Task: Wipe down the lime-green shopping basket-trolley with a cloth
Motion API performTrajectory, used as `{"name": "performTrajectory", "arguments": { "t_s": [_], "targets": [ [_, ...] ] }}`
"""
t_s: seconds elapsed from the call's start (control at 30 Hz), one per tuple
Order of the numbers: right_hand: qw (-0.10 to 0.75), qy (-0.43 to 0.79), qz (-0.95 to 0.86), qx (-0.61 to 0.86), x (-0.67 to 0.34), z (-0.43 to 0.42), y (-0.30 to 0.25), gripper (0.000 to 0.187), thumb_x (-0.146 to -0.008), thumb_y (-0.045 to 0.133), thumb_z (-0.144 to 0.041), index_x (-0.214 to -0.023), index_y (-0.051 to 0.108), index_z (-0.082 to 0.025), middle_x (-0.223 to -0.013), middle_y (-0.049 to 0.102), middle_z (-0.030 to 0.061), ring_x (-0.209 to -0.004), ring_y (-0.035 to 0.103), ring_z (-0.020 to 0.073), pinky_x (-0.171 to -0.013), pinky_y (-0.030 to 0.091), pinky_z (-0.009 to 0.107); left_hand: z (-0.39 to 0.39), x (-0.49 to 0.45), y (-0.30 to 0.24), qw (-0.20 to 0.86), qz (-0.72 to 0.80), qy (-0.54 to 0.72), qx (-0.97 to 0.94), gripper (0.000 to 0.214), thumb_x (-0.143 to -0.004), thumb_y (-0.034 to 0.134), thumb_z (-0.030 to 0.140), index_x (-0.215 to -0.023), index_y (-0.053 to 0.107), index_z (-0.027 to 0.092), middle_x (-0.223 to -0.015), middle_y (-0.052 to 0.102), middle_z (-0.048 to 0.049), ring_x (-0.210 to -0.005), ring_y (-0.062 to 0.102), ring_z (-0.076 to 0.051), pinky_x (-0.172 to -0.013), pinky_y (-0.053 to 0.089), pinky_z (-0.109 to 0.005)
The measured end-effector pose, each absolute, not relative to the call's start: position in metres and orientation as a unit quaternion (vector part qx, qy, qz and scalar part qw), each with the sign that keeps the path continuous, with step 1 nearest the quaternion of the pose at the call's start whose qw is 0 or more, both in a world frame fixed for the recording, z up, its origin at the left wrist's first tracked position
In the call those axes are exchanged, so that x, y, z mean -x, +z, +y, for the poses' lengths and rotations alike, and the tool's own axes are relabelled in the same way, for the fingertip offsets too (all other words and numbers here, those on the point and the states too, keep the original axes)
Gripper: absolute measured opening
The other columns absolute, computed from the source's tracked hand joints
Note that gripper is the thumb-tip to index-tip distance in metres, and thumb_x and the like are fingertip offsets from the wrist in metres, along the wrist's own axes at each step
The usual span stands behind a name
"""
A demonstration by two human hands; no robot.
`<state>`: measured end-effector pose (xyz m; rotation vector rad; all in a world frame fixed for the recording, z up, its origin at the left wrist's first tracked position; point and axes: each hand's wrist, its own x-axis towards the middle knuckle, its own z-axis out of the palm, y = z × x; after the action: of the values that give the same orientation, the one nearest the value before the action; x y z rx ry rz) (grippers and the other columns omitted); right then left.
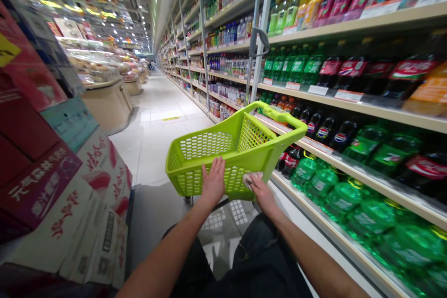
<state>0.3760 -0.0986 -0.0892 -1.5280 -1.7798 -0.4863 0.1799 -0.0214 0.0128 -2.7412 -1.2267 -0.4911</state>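
A lime-green shopping cart (190,181) stands side-on right before me, its handle toward the shelves. My left hand (213,180) rests flat against the perforated side near the upper edge, fingers stretched out. In my right hand (261,191) is a crumpled whitish cloth (252,178), pressed on the cart's side close to the handle end. The fingers are bent over the cloth, partly hiding it. No goods show inside the part of the basket I can see.
Shelves (384,116) of soft drink bottles run along the right, with large green bottles (363,219) at the bottom. Stacked drink cartons (70,195) stand close on the left. A tiled aisle (153,98) stretches ahead past a rounded display counter (104,104).
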Motion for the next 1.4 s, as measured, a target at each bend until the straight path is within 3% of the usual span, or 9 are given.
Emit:
{"name": "performTrajectory", "arguments": {
  "t_s": [0.27, 0.37, 0.5, 0.63, 0.7, 0.8, 1.0, 1.2, 1.4],
  "targets": [
    [0.454, -0.36, -0.512, 0.634, -0.449, -0.095, 0.015, 0.043, -0.084, 0.032, -0.009, -0.123, 0.047, -0.017, -0.14, 0.03, 0.007, -0.13, 0.023, 0.0202, -0.107, 0.023, 0.045, -0.019, -0.185, 0.006, 0.059, -0.413, -0.185, 0.89, 0.067, -0.067, 0.036, 0.01, -0.134, 0.027, 0.011, -0.144, 0.021, -0.006, -0.133, 0.018, -0.021, -0.105, 0.015, -0.054],
    [0.444, -0.321, -0.516, 0.658, -0.448, -0.1, -0.01, 0.045, -0.082, 0.031, -0.008, -0.123, 0.047, -0.017, -0.139, 0.033, 0.0076, -0.13, 0.025, 0.02, -0.104, 0.03, 0.043, -0.021, -0.185, 0.006, 0.054, -0.409, -0.186, 0.892, 0.068, -0.066, 0.036, 0.01, -0.133, 0.028, 0.012, -0.143, 0.022, -0.0055, -0.132, 0.019, -0.021, -0.104, 0.015, -0.055],
    [0.398, -0.237, -0.616, 0.637, -0.428, -0.117, -0.064, 0.046, -0.079, 0.032, -0.005, -0.113, 0.056, -0.023, -0.128, 0.048, 0.0047, -0.122, 0.039, 0.0187, -0.097, 0.04, 0.04, -0.016, -0.173, 0.006, 0.053, -0.392, -0.189, 0.899, 0.067, -0.066, 0.036, 0.009, -0.132, 0.03, 0.012, -0.143, 0.024, -0.0053, -0.132, 0.02, -0.02, -0.104, 0.015, -0.055],
    [0.447, -0.29, -0.544, 0.648, -0.453, -0.112, -0.02, 0.049, -0.079, 0.033, -0.007, -0.125, 0.045, -0.02, -0.138, 0.034, 0.0063, -0.129, 0.026, 0.0213, -0.103, 0.03, 0.046, -0.006, -0.16, 0.002, 0.058, -0.434, -0.204, 0.876, 0.066, -0.068, 0.035, 0.009, -0.133, 0.029, 0.011, -0.142, 0.026, -0.0074, -0.131, 0.022, -0.02, -0.105, 0.014, -0.054],
    [0.477, -0.349, -0.467, 0.658, -0.468, -0.097, 0.019, 0.051, -0.079, 0.035, -0.009, -0.13, 0.039, -0.017, -0.137, 0.036, 0.0094, -0.129, 0.026, 0.0226, -0.104, 0.026, 0.049, -0.004, -0.158, 0.0, 0.057, -0.444, -0.202, 0.871, 0.066, -0.068, 0.035, 0.009, -0.133, 0.029, 0.011, -0.142, 0.027, -0.0076, -0.131, 0.022, -0.021, -0.105, 0.013, -0.054],
    [0.451, -0.366, -0.496, 0.646, -0.458, -0.073, 0.047, 0.047, -0.081, 0.034, -0.01, -0.126, 0.044, -0.015, -0.13, 0.045, 0.0109, -0.127, 0.03, 0.0224, -0.105, 0.024, 0.05, -0.004, -0.159, 0.0, 0.052, -0.448, -0.2, 0.87, 0.066, -0.068, 0.036, 0.011, -0.133, 0.028, 0.011, -0.142, 0.026, -0.0074, -0.132, 0.021, -0.021, -0.105, 0.013, -0.054],
    [0.322, -0.299, -0.716, 0.543, -0.406, -0.065, 0.021, 0.039, -0.085, 0.033, -0.008, -0.113, 0.056, -0.022, -0.122, 0.054, 0.0037, -0.125, 0.035, 0.0156, -0.104, 0.034, 0.038, 0.002, -0.146, 0.007, 0.049, -0.436, -0.181, 0.88, 0.065, -0.068, 0.037, 0.01, -0.132, 0.031, 0.014, -0.141, 0.029, -0.0064, -0.131, 0.023, -0.022, -0.105, 0.012, -0.054],
    [0.366, -0.343, -0.592, 0.631, -0.445, -0.072, 0.046, 0.033, -0.084, 0.042, -0.019, -0.115, 0.054, -0.014, -0.125, 0.05, 0.0129, -0.127, 0.031, 0.0245, -0.102, 0.032, 0.05, 0.001, -0.137, 0.005, 0.039, -0.472, -0.186, 0.861, 0.068, -0.066, 0.039, 0.012, -0.133, 0.029, 0.013, -0.142, 0.026, -0.0073, -0.132, 0.018, -0.024, -0.104, 0.014, -0.055],
    [0.314, -0.234, -0.713, 0.581, -0.358, -0.035, 0.015, 0.038, -0.082, 0.038, -0.008, -0.113, 0.056, -0.021, -0.122, 0.054, 0.0066, -0.12, 0.041, 0.0189, -0.102, 0.035, 0.043, -0.003, -0.138, 0.005, 0.041, -0.457, -0.178, 0.87, 0.07, -0.066, 0.04, 0.013, -0.134, 0.026, 0.014, -0.143, 0.025, -0.007, -0.132, 0.017, -0.023, -0.104, 0.015, -0.056]
  ]
}}
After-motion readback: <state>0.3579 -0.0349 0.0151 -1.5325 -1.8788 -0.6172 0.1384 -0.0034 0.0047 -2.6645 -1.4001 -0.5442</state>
